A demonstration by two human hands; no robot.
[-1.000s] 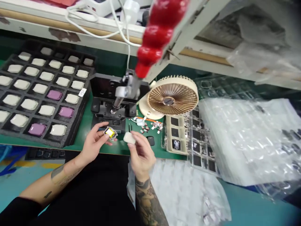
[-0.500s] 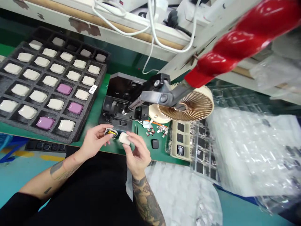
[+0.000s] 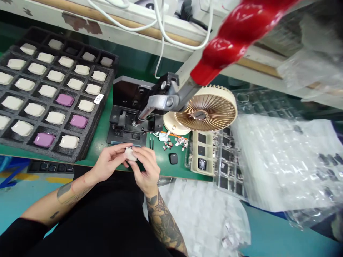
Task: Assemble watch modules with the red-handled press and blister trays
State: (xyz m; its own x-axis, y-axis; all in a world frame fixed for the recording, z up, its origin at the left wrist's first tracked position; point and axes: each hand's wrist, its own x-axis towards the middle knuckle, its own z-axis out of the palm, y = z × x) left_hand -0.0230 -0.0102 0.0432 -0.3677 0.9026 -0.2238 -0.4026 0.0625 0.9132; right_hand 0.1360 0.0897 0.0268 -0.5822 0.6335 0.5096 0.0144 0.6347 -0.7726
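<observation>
Head view: left hand (image 3: 107,164) is pinching the left edge of a small pale piece (image 3: 129,154); right hand (image 3: 146,167) is pinching its right side, thumb on the near edge, fingers on the far. The piece is sitting between both hands, above the near part of the desk (image 3: 164,167), with the black press (image 3: 125,126) standing just beyond. Fingers are hiding its underside; what is lying beneath, I cannot tell.

Handling, my judgement: good work here is keeping both hands gripping by the rim, pressing evenly, holding the piece level and low over the desk. Uneven squeezing is risking a slip or a marked face.

Counts. Between the hands: one pale piece showing. Left of the left hand, in the foam tray (image 3: 81,151): three purple pieces (image 3: 44,139) lying, plus over twenty pale covers (image 3: 69,141); the frame is cutting the tray off, so no full tally. Right of the right hand: one dark square piece (image 3: 173,159), then one cream tray (image 3: 203,173), three compartments showing, the nearest holding one dark unit (image 3: 202,164). Beyond the right hand: one fan (image 3: 205,109), one red handle (image 3: 227,46) slanting above, loose bits (image 3: 168,145) defying counting.
</observation>
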